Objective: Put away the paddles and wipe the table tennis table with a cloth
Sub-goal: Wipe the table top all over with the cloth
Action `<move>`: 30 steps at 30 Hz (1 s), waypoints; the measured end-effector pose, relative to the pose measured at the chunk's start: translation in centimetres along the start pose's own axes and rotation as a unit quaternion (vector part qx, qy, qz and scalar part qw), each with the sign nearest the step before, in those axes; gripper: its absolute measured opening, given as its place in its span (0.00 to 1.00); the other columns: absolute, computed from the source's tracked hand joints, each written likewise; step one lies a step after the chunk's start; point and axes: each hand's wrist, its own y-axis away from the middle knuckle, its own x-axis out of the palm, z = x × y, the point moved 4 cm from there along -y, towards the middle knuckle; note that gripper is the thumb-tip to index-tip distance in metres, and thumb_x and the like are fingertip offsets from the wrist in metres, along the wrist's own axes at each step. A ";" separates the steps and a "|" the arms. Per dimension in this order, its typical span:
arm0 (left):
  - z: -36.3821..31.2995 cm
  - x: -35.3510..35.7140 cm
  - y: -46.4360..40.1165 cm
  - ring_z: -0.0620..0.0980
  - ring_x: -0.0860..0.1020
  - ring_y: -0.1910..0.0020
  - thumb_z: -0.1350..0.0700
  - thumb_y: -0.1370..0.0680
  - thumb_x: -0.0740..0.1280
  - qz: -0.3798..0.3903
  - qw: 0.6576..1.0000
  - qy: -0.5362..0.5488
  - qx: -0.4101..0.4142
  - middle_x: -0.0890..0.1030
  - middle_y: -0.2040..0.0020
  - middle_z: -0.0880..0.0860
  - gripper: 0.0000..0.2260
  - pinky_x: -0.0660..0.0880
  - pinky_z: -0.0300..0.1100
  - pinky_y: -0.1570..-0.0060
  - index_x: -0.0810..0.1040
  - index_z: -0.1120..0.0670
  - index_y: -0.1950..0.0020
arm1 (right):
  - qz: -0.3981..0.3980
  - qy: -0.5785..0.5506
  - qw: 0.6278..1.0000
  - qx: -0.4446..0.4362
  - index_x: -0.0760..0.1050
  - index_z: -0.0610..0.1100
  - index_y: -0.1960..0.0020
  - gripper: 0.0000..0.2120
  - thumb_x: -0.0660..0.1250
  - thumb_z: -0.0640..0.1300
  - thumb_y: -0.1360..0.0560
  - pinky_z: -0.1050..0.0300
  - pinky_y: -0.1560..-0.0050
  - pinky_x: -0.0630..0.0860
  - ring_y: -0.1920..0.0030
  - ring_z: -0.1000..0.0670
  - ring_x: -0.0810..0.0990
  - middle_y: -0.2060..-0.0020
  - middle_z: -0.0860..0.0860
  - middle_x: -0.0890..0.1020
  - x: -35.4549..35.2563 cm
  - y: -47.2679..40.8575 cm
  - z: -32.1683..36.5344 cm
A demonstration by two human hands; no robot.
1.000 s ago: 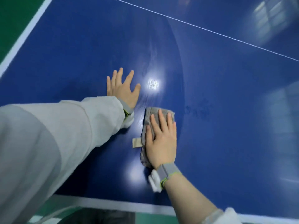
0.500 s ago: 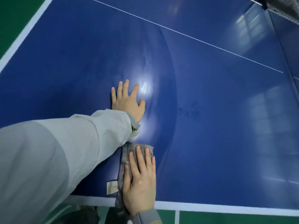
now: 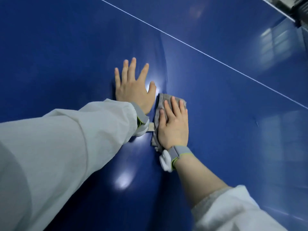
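The blue table tennis table (image 3: 225, 114) fills the view, with a thin white line (image 3: 200, 50) running across it. A folded grey cloth (image 3: 162, 101) lies flat on the table under my right hand (image 3: 173, 125), whose straight fingers press it down. A small tan label (image 3: 150, 127) sticks out at the cloth's left edge. Just left of the cloth, my left hand (image 3: 133, 87) rests flat on the table with fingers spread. No paddles are in view.
The net and its post (image 3: 298, 9) show at the top right corner. Bright light reflections lie on the glossy surface near my hands and along the right side.
My right hand has pushed the cloth away from the near edge, forward across the table, until it lies beside my left hand. The left hand stays planted.
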 end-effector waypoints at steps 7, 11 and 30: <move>0.4 3.6 -2.1 0.55 0.44 0.20 0.39 0.18 0.46 0.013 0.995 -0.082 -0.062 0.49 0.19 0.52 0.26 0.40 0.57 0.24 0.53 0.43 0.20 | 0.080 -0.030 0.992 -0.091 0.71 0.45 0.28 0.20 0.56 0.50 0.17 0.47 0.23 0.51 0.22 0.43 0.57 0.24 0.48 0.66 2.1 -15.4 -1.5; 0.2 4.1 -2.0 0.56 0.44 0.20 0.39 0.20 0.45 -0.005 0.991 -0.117 -0.062 0.49 0.19 0.53 0.28 0.41 0.59 0.24 0.52 0.43 0.20 | 0.096 -0.023 0.988 -0.115 0.70 0.45 0.27 0.20 0.56 0.50 0.17 0.50 0.23 0.50 0.22 0.44 0.56 0.24 0.49 0.65 3.4 -22.8 -1.2; 0.0 3.6 -1.4 0.54 0.47 0.20 0.38 0.21 0.52 0.004 0.994 -0.082 -0.074 0.53 0.19 0.52 0.27 0.41 0.56 0.23 0.60 0.42 0.22 | 0.089 -0.047 0.990 -0.099 0.71 0.47 0.28 0.21 0.56 0.51 0.18 0.46 0.23 0.53 0.22 0.44 0.57 0.24 0.50 0.66 0.7 -17.1 -4.4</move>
